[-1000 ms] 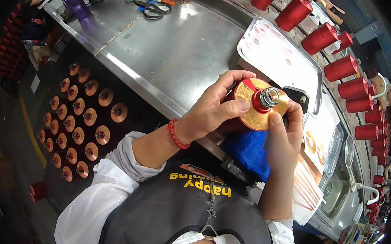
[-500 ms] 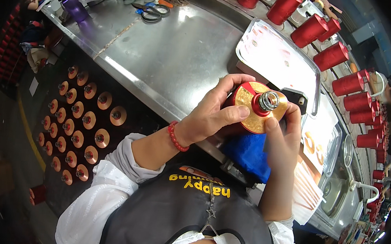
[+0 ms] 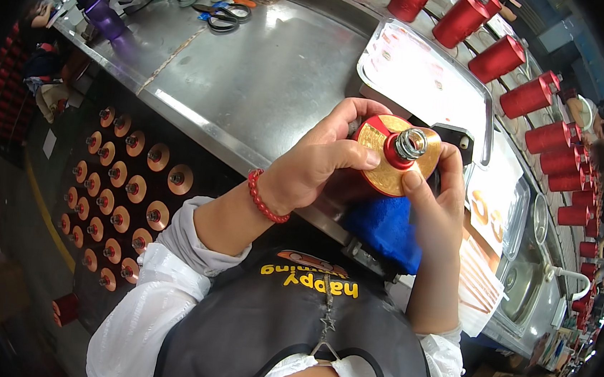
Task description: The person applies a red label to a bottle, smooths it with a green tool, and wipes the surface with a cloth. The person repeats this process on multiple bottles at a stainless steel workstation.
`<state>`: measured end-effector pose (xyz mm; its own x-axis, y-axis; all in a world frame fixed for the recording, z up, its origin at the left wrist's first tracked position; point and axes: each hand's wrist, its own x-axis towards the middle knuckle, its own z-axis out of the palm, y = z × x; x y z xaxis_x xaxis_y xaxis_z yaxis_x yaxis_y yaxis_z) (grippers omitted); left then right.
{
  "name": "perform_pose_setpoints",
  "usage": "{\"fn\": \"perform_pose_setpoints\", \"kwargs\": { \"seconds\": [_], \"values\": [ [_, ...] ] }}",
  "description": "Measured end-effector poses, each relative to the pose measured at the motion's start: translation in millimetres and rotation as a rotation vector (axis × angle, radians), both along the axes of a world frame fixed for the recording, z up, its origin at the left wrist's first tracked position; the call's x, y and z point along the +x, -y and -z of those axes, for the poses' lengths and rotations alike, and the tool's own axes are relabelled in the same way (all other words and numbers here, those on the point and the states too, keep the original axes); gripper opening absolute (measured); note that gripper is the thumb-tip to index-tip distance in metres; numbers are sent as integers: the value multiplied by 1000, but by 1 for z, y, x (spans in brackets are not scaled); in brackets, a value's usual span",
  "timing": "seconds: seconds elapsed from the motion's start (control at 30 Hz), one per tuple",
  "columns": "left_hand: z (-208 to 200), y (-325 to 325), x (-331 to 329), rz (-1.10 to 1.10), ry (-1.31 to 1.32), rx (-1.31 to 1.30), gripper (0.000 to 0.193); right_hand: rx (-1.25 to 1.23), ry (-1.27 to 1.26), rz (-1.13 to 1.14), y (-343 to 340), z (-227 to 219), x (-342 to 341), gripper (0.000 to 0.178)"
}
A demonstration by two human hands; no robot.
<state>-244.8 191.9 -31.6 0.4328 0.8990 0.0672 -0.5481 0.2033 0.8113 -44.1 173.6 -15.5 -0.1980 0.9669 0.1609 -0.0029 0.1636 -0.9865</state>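
Between both my hands is a red bottle (image 3: 411,145), its clear threaded neck tilted up toward me. Around the neck, on its shoulder, lies a shiny gold ring-shaped label (image 3: 388,176), with a red strip of the shoulder showing at the upper left. My left hand (image 3: 313,162) wraps the bottle's left side, its thumb pressing on the gold label. On the other side, my right hand (image 3: 436,204) pinches the label's right edge, which curls up slightly, between thumb and fingers. The lower part of the bottle is mostly hidden.
A metal tray (image 3: 427,70) with white sheets stands beyond my hands, and a blue cloth-like thing (image 3: 384,232) lies below them. Scissors (image 3: 223,18) rest on the steel table (image 3: 270,63). Several gold-topped bottles (image 3: 132,188) stand at lower left; red bottles (image 3: 529,96) line the right.
The bottle is turned a little in my hands, and my right thumb sits slightly farther left along the gold label. The whole view has shifted slightly.
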Motion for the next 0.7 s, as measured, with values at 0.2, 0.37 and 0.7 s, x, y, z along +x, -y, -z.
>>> {"fn": "perform_pose_setpoints", "kwargs": {
  "seconds": [0.2, 0.37, 0.7],
  "values": [
    [-2, -4, -1, 24, 7, -59, 54, -5, 6, 23, 0, 5, 1, 48],
    [1, -7, -2, 49, 40, -16, 54, 0, 3, 6, -1, 5, 3, 49],
    [6, -7, -3, 40, -43, 143, 57, -20, 22, 13, -2, 2, 1, 50]
  ]
}}
